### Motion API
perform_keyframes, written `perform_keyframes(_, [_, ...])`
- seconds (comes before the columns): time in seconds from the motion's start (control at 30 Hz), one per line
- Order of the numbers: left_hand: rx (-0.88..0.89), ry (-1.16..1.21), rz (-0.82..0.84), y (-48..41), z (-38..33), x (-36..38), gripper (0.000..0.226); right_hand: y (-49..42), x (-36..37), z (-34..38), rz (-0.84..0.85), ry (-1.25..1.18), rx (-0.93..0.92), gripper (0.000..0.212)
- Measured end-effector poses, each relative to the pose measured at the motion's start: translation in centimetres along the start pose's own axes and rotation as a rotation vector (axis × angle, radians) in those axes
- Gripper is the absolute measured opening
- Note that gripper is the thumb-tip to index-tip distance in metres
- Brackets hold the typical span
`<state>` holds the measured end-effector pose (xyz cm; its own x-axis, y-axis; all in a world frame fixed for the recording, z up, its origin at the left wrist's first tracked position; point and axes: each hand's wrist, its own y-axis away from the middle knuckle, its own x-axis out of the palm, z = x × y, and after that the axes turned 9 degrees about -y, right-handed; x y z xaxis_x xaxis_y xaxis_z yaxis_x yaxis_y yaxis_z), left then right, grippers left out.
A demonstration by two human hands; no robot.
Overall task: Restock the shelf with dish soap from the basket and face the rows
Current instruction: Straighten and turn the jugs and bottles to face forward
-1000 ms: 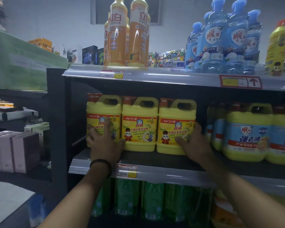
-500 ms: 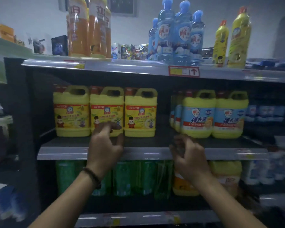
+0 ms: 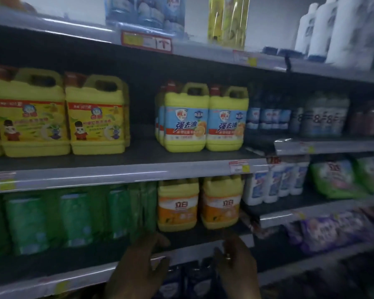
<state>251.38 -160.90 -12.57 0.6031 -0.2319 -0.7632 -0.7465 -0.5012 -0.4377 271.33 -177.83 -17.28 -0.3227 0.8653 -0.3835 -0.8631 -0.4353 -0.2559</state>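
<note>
I have both hands low and empty: the left hand [image 3: 138,266] and the right hand [image 3: 235,262] hang with fingers loosely bent in front of the lower shelf [image 3: 73,275], gripping nothing. Just beyond and above them stand two orange-label jugs [image 3: 177,206] of dish soap, close to the shelf's front lip. A careless upward reach could clip one and tip it forward, and the smeared, dim view makes misjudging that reach more likely. Left of the left hand the green bottles [image 3: 73,219] are packed tight, and a sideways brush might disturb their row. Higher and farther, on the middle shelf [image 3: 117,171], a bare gap lies between the yellow jugs [image 3: 95,117] up to the left and the blue-label jugs [image 3: 186,119] straight above. I judge that stock goes there, but the wrong brand would spoil the facing. The basket is out of view, so I would have to turn away to find it.
</note>
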Motion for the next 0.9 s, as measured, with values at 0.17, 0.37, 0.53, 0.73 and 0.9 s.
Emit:
perform_keyframes(0.17, [-0.065,0.085,0.07,-3.6,-1.3,6.8,0.032,-5.2,-0.6,-5.9,-0.084,-0.104,0.004,0.041])
perform_keyframes(0.37, [-0.117,0.241,0.158,-8.7,-4.2,12.7,0.061,-10.4,-1.4,-8.4,-0.172,-0.196,-0.19,0.066])
perform_keyframes(0.53, [-0.146,0.341,0.076,-12.2,-5.7,16.0,0.073,-12.6,-0.7,-10.0,-0.145,-0.277,-0.234,0.073])
perform_keyframes(0.73, [-0.078,0.299,-0.033,-13.3,-7.1,17.7,0.063,-15.1,0.5,-10.6,-0.022,-0.456,-0.197,0.069])
perform_keyframes(0.9, [-0.079,0.364,-0.028,-13.3,-7.1,18.8,0.058,-15.9,1.0,-10.6,0.028,-0.39,-0.191,0.094])
